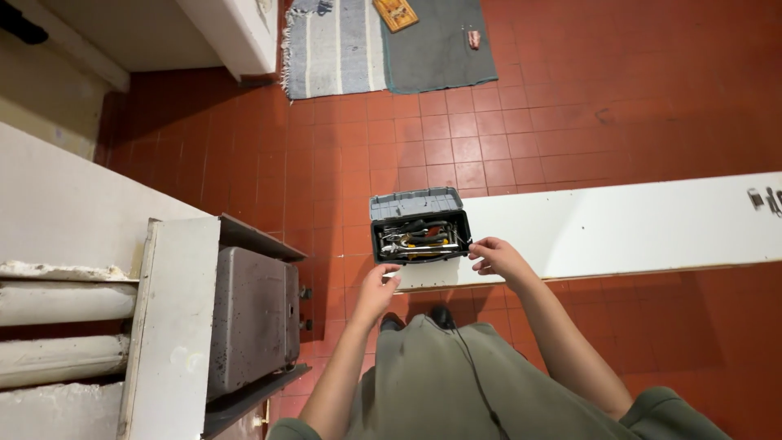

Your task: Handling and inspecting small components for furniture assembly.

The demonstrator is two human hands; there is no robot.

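Note:
An open black toolbox [420, 235] with a grey lid tipped back sits on the left end of a long white board [619, 228] lying on the red tiled floor. Several tools, some orange-handled, fill it. My left hand [377, 287] hangs just below the box's front left corner, fingers loosely curled, holding nothing that I can see. My right hand [495, 255] is at the box's front right corner, fingers bent and touching or nearly touching its edge. Both forearms reach down past my olive-green trousers.
A grey metal box [252, 314] sits in a white frame at the left, beside white pipes [61, 301]. A striped rug [334, 45] and grey mat [436, 45] lie at the far side, with an orange tool [396, 13]. Small metal parts [766, 200] rest on the board's right end.

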